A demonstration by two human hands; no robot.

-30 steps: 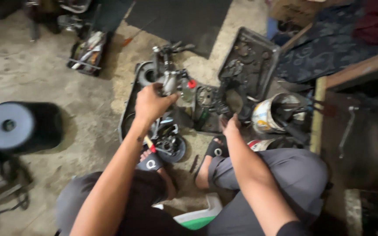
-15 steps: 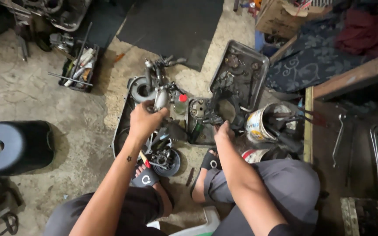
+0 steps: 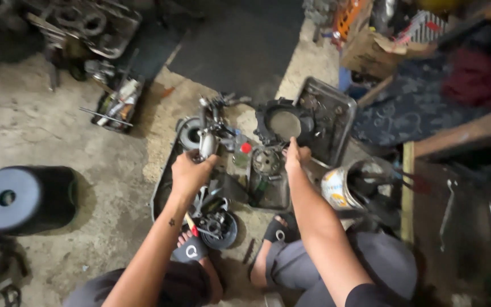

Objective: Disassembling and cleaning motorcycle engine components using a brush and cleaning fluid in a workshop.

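Note:
I sit on a concrete floor with my knees apart, over a dark metal tray full of engine parts. My left hand is closed around a grey metal shaft part that stands upright in the tray. My right hand grips the rim of a black round engine casing and tilts it up over a second, greasy tray. Between my hands lie a toothed round part and a small bottle with a red cap. A clutch-like round assembly rests by my left foot.
A black cylinder lies on the floor at left. A small caddy of tools stands at upper left, a dark mat behind the trays. A tin can with tools sits by my right knee. Cluttered boxes and cloth fill the right.
My right hand has moved from the floor of the tray up to the black casing and lifted it on edge. My left hand keeps its hold on the shaft part. The view has shifted.

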